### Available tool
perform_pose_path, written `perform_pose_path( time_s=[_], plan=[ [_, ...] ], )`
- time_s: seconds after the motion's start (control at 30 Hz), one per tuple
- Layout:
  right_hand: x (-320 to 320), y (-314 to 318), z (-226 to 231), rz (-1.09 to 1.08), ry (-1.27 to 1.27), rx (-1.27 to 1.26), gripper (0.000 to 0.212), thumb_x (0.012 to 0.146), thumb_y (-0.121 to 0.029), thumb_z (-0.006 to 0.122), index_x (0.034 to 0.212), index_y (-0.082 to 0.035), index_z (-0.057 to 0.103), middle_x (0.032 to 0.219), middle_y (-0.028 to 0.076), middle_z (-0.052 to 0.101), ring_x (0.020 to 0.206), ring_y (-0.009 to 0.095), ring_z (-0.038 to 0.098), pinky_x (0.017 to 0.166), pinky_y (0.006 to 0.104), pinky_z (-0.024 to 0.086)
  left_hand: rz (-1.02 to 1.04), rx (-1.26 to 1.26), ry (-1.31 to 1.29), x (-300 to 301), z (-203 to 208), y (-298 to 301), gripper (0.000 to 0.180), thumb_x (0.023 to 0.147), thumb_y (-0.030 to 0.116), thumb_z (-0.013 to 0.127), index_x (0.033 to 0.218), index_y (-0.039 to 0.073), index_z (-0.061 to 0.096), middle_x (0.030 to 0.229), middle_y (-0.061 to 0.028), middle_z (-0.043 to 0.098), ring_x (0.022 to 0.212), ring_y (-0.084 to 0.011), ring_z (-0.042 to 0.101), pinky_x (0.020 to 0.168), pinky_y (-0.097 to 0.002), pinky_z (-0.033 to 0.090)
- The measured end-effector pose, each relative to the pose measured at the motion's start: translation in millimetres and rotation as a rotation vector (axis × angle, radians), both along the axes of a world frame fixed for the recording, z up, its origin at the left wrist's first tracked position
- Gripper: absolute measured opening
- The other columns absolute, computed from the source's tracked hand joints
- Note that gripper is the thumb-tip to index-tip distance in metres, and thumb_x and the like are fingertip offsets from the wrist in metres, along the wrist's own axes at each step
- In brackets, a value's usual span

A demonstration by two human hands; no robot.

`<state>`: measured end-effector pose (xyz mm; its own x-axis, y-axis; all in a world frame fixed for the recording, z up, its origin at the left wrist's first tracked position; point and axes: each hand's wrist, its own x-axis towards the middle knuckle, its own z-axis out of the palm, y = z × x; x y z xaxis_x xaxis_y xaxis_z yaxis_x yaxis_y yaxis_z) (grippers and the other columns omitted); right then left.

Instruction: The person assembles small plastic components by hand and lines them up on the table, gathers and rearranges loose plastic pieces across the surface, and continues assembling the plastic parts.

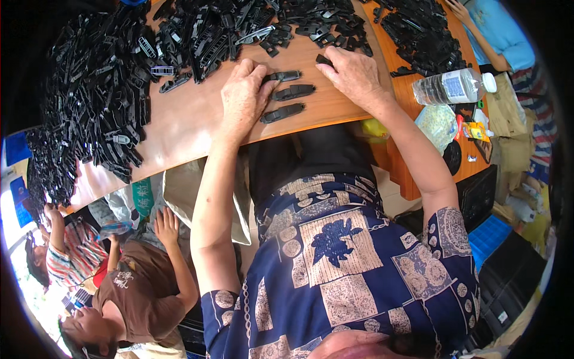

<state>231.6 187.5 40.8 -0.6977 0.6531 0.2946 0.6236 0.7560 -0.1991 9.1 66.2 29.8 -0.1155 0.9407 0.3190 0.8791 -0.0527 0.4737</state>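
Three slim black plastic clip-like parts lie one below another on the wooden table (185, 128) before me. My left hand (244, 96) has its fingers curled at the left end of the top black part (286, 76), and its thumb points toward that piece. Below it are the middle part (294, 92) and the lowest part (283, 113), both lying untouched. My right hand (354, 76) pinches a small black plastic piece (323, 60) between thumb and fingers, just right of the row. Its exact shape is partly hidden by the fingertips.
A large heap of black plastic parts (101, 90) covers the table's left and far side. Another pile (421, 36) lies far right. A clear bottle (451, 87) rests on its side near a plastic bag (436, 127). Other people sit at left and far right.
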Motion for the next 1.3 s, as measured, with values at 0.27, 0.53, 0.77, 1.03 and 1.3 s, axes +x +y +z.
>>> perform_pose_path(
  time_s=[0.27,0.53,0.77,1.03,1.3],
  plan=[
    [-19,8,21,0.392,0.046,-0.141,0.021,0.094,-0.026,0.065,0.093,-0.006,0.058,0.083,0.013,0.067,0.080,0.036,0.068,0.069,0.0462,0.053,-0.054,0.002,-0.160,-10,-11,3,0.026,0.080,0.019,0.079,0.100,0.008,0.068,0.096,-0.0079,0.061,0.096,-0.0303,0.062,0.081,-0.0417,0.052],
    [-37,11,23,0.473,-0.096,-0.223,0.025,0.091,-0.022,0.068,0.090,-0.005,0.050,0.079,0.014,0.062,0.077,0.038,0.064,0.065,0.0463,0.049,-0.076,0.043,-0.148,-10,-6,3,0.022,0.079,0.020,0.078,0.094,0.007,0.068,0.092,-0.0059,0.061,0.093,-0.0288,0.063,0.077,-0.0409,0.053],
    [-44,-3,9,0.407,0.057,-0.262,0.023,0.091,-0.022,0.068,0.092,-0.005,0.052,0.080,0.014,0.064,0.078,0.039,0.065,0.066,0.0465,0.050,-0.106,0.040,-0.098,-11,-10,5,0.026,0.081,0.019,0.078,0.099,0.005,0.067,0.095,-0.0092,0.062,0.090,-0.0316,0.064,0.076,-0.0409,0.053],
    [17,32,17,0.091,0.353,-0.134,0.013,0.094,-0.015,0.065,0.102,-0.005,0.064,0.092,0.009,0.066,0.084,0.030,0.066,0.075,0.0387,0.052,0.054,0.052,0.114,-36,24,57,0.030,0.088,0.023,0.073,0.114,0.009,0.066,0.101,-0.0117,0.062,0.095,-0.0316,0.065,0.079,-0.0421,0.054],
    [37,33,11,0.186,0.080,-0.017,0.019,0.091,-0.016,0.067,0.106,-0.007,0.061,0.100,0.009,0.059,0.098,0.030,0.063,0.082,0.0426,0.052,0.049,0.035,0.347,-40,13,60,0.025,0.086,0.020,0.071,0.107,0.008,0.065,0.100,-0.0116,0.066,0.100,-0.0333,0.061,0.086,-0.0419,0.051]
  ],
)
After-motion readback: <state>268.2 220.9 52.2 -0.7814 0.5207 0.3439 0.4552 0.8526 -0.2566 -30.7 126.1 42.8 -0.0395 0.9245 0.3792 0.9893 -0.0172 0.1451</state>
